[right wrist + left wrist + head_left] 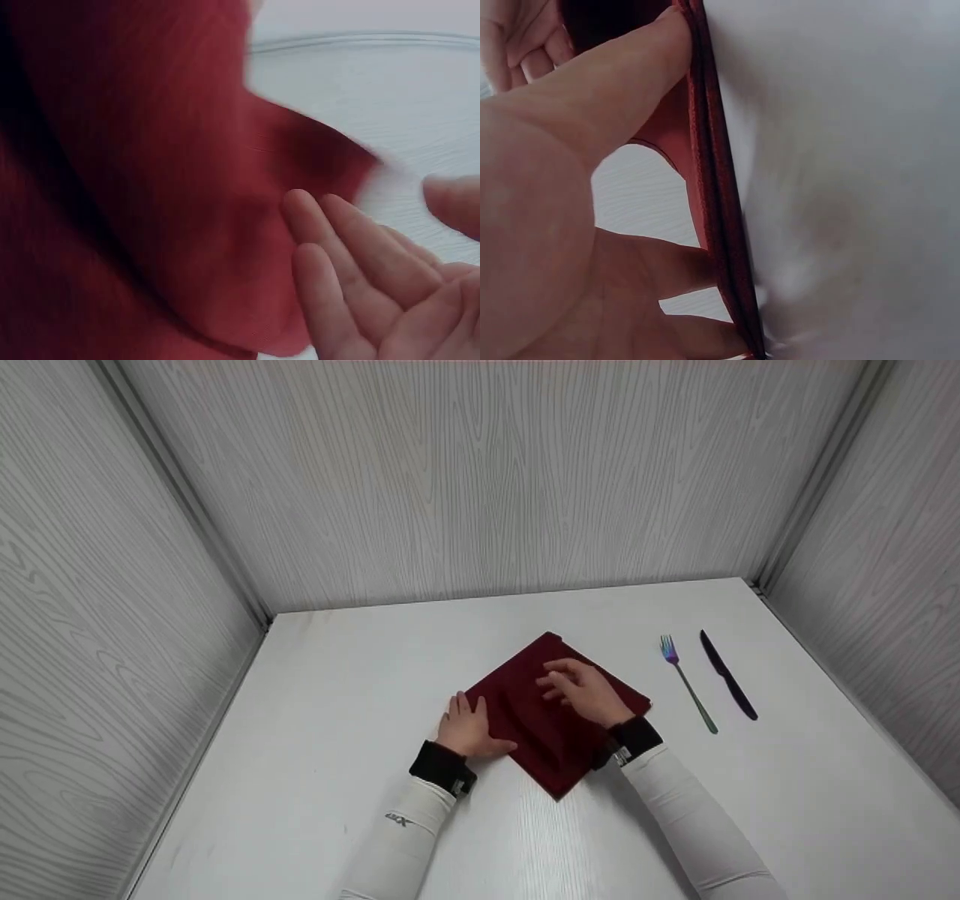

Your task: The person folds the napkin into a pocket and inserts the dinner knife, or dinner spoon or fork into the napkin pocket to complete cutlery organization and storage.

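A dark red folded cloth (555,742) lies cornerwise on the white table, with a raised fold running across its middle. At its left corner my left hand (465,727) rests with spread fingers, the thumb stretched along the lower left edge. In the left wrist view, the thumb (645,60) and fingertips touch the layered cloth edge (718,187). Over the cloth's right half is my right hand (589,694), its fingers loosely bent and holding nothing. The right wrist view has those fingers (322,277) extended close beside a curved, lifted part of the cloth (202,202).
To the right of the cloth lie a fork (690,690) with iridescent tines and a dark knife (727,675), roughly parallel. Pale wood-grain panels (480,480) enclose the table (337,697) at the back and both sides.
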Motion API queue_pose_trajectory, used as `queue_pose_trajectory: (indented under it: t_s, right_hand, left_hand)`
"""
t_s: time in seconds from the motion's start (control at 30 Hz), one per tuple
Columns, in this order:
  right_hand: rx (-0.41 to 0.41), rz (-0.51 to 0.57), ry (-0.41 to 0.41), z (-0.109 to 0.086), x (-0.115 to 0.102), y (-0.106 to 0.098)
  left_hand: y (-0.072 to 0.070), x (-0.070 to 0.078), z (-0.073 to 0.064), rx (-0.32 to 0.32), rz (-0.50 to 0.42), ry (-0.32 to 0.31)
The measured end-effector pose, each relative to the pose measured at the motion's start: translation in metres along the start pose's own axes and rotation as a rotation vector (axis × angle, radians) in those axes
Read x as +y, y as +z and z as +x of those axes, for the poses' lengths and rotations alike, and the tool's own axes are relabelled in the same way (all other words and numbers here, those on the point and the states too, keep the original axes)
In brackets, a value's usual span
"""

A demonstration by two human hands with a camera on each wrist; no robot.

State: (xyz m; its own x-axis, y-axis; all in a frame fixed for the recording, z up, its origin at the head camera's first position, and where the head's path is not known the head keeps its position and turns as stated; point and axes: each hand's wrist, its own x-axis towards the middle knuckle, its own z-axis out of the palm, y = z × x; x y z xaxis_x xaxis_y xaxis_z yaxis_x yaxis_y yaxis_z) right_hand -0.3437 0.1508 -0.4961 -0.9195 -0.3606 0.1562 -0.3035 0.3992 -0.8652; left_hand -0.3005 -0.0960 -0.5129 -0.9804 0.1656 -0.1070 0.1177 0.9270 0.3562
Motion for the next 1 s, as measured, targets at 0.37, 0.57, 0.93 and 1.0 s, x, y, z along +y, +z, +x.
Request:
queue_pose_trajectory:
  t_s: [0.37,0.57,0.93,1.0]
  right_hand:
    - [-0.209,-0.493,-0.062,-0.010,0.000,0.031]
    - [-0.349,-0.612,-0.023,-0.020,-0.009,0.046]
    - [-0.481,-0.405,-0.066,-0.020,-0.008,0.051]
    - [-0.434,-0.364,-0.070,-0.018,-0.009,0.049]
  left_hand:
    - [0.000,0.000,-0.001,0.000,0.006,-0.005]
    - [0.003,0.000,0.001,-0.001,0.010,-0.015]
    - [0.003,-0.002,0.001,0.155,-0.122,0.067]
    - [0.002,-0.003,0.002,0.170,-0.120,0.071]
